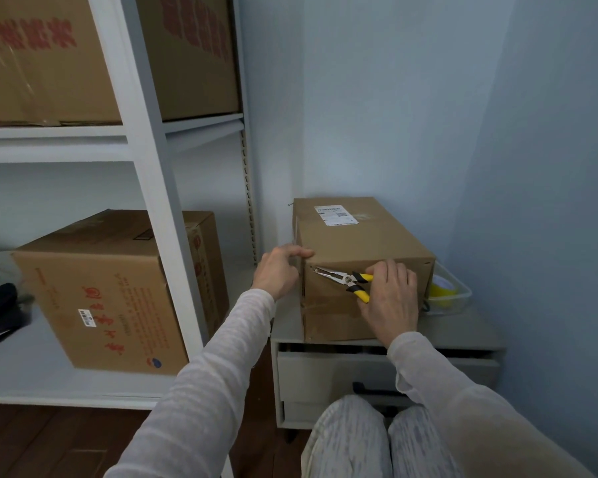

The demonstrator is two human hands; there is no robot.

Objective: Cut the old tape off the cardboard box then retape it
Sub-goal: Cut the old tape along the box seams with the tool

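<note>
Cabinet [463, 327]: cardboard box [353, 239], illegible label [335, 215], pliers [350, 280]

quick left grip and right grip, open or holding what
Left grip: holds the box by its top left corner.
Right grip: holds the pliers, tips at the box front.

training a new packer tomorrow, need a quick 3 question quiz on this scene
1. True or false: the right hand holds yellow-handled pliers.
2. The cardboard box sits on: A) the floor B) a grey drawer cabinet C) the white shelf.
3. Fill in: the left hand grips the box's near top ____ corner.
Key: 1 true; 2 B; 3 left.
</note>
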